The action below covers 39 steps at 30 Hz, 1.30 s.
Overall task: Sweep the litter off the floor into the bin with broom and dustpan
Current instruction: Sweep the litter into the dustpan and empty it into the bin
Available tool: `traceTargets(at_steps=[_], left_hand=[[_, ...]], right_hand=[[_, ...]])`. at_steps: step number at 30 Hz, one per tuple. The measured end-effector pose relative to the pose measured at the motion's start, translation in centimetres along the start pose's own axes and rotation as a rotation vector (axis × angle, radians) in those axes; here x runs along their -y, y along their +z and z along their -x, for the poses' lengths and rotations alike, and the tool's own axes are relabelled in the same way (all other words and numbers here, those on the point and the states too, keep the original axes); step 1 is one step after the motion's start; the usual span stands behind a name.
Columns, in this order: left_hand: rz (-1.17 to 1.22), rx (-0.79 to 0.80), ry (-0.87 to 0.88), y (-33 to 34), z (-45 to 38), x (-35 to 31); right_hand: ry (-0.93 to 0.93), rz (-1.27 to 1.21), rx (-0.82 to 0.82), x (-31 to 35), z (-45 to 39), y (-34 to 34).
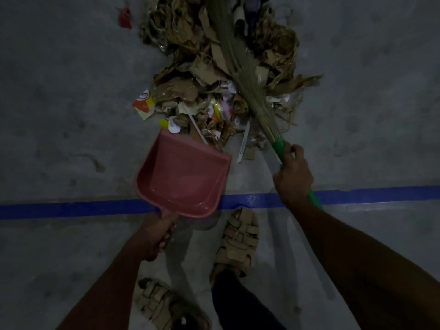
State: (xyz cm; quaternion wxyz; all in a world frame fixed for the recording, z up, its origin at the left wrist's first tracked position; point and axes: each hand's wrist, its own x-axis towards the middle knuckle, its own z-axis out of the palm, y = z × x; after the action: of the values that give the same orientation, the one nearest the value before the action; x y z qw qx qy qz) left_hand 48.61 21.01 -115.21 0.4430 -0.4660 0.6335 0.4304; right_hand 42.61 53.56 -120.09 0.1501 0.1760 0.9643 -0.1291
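Dustpan [182,173] gripped by its handle in my left hand [156,236], mouth tilted twd litter pile [214,75] to catch it. Right hand [292,177] wraps broom [240,75] at green grip, bristles laid across pile, ready to drag back. Bin not in view.

No legible text anywhere. Orange-white wrapper [142,103] in the litter carries a round logo, too blurred to read. White strip [244,144] print unreadable too.
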Motion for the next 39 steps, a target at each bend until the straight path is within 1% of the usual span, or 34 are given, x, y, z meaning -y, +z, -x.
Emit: traceTargets(at_steps=[6,8,10,12,15,18,20,22,25,28,35,39], left_hand=[[-0.074,-0.002,0.037,-0.9,-0.8,-1.3],[-0.101,-0.003,0.053,-1.1,-0.8,-1.7],[-0.112,0.000,0.070,-1.2,-0.8,-1.9],[-0.117,-0.004,0.084,-1.4,-1.0,-1.8],[-0.141,0.002,0.092,-1.4,-1.4,-1.7],[-0.180,0.007,0.063,-1.5,-2.0,-1.9],[-0.203,0.003,0.050,-1.7,-2.4,-2.3],[-0.229,0.005,0.067,-1.9,-2.7,-2.8],[-0.280,-0.003,0.131,-2.1,-3.3,-3.8],[-0.312,-0.022,0.148,-2.1,-3.9,-5.1],[-0.361,-0.036,0.217,-1.9,-4.4,-7.8],[-0.346,0.003,0.243,-2.0,-4.0,-8.9]], right_hand=[[-0.039,-0.069,0.059,-2.4,4.7,1.6],[-0.026,-0.074,0.016,-2.8,5.6,1.6],[-0.009,-0.102,-0.076,-2.9,5.8,1.1],[0.035,-0.155,-0.154,-2.9,5.1,0.6],[0.149,-0.200,-0.201,-3.1,2.7,0.5],[0.298,-0.208,-0.146,-2.8,0.3,0.4],[0.321,-0.188,-0.106,-2.7,-0.4,0.4],[0.278,-0.170,-0.093,-2.9,-0.2,0.6],[0.146,-0.148,-0.061,-4.0,0.7,1.0],[0.048,-0.098,-0.046,-5.0,1.8,1.3],[-0.013,-0.114,-0.037,-5.3,4.5,2.1],[-0.052,-0.113,-0.017,-4.6,7.5,2.7]])
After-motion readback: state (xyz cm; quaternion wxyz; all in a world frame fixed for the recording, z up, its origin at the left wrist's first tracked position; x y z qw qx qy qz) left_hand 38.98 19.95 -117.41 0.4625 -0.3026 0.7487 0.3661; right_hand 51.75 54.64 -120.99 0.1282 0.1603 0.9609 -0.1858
